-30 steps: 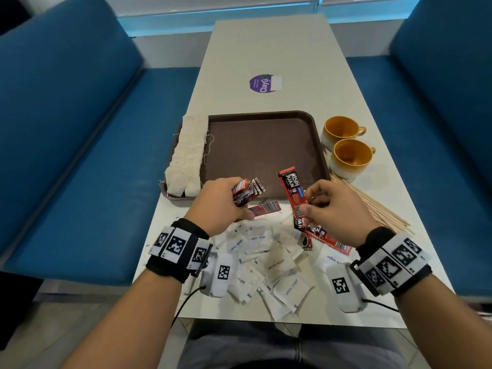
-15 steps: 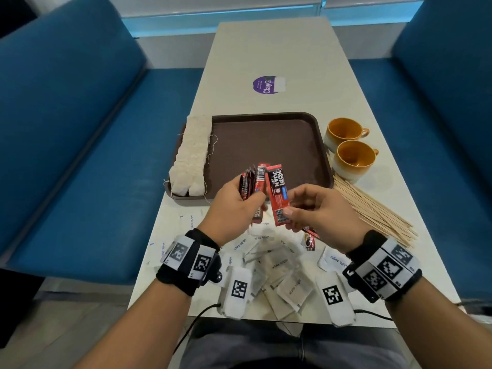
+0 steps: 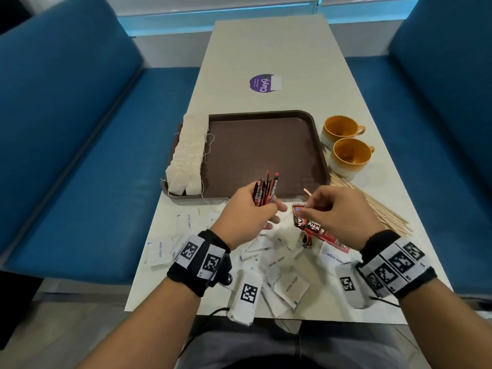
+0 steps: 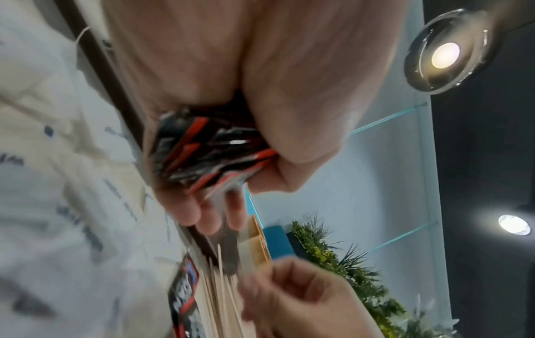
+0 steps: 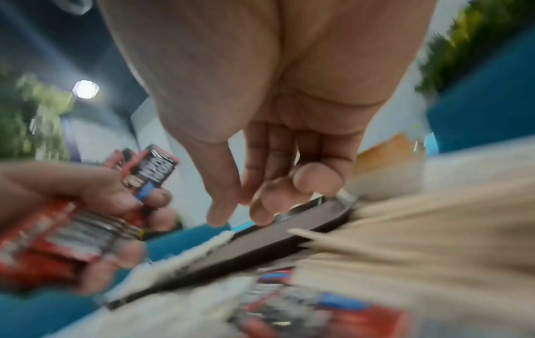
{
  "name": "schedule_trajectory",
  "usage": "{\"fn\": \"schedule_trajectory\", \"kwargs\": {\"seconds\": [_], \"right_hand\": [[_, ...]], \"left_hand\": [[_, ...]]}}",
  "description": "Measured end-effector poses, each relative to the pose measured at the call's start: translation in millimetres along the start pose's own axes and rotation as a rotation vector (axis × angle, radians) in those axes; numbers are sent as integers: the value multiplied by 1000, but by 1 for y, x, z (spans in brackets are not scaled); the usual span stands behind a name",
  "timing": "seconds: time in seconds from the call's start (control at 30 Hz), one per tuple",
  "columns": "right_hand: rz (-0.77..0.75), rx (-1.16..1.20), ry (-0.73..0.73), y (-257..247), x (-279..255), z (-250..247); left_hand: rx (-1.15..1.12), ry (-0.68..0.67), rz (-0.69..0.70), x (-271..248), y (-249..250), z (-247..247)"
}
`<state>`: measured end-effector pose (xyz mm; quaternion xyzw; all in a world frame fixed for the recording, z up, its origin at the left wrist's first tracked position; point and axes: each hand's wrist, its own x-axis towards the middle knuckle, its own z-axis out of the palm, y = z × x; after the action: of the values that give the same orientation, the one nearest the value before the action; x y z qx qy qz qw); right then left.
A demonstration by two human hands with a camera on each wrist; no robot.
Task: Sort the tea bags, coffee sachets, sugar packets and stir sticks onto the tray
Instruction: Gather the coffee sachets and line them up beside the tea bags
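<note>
- My left hand [image 3: 249,209] grips a bundle of coffee sachets [image 3: 266,189], collected for one placement on the tray [image 3: 318,145].
- My right hand [image 3: 343,211], fingers loosely curled and empty, hovers over loose sachets [image 3: 310,226] lying beside the sugar packets [image 3: 291,286].

"white sugar" on white packets [image 3: 289,287] under and between both wrists. "JUAN" on red sachet [image 3: 314,227] beneath right hand [image 3: 343,214]. "ClayG" on purple sticker [image 3: 262,83], worktop, well beyond hands.

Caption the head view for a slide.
Left hand grips coffee sachets; right hand reaches for more beside the tray.
</note>
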<state>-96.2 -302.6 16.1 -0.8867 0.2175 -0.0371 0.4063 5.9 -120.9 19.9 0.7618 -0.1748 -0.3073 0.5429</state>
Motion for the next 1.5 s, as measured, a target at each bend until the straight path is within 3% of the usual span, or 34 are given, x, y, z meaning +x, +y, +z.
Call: {"fn": "schedule_trajectory", "kwargs": {"seconds": [0.17,0.3,0.4,0.53,0.63,0.8,0.97,1.17,1.37,1.5], "right_hand": [[145,-530,-166,30,-2,-4],[124,-592,-174,33,-9,5],[131,-600,-162,30,-8,6],[135,-556,-201,24,-7,5],[120,-449,-186,22,-4,4],[102,-266,-102,10,4,4],[128,-487,-147,2,21,19],[146,-739,-248,-11,29,39],[101,-723,-165,-16,24,50],[118,-692,-138,-17,24,45]], "left_hand": [[530,-68,73,8,-6,-6],[802,-229,237,7,-12,18],[922,-165,301,13,-11,31],[971,-125,262,22,-10,28],[950,-175,251,17,-13,17],[901,-289,347,-6,-20,-8],[949,-500,417,-36,-33,-15],[1030,-613,428,-60,-56,-22],[1002,-551,429,-63,-59,-13],[882,-442,438,-67,-51,-27]]}}
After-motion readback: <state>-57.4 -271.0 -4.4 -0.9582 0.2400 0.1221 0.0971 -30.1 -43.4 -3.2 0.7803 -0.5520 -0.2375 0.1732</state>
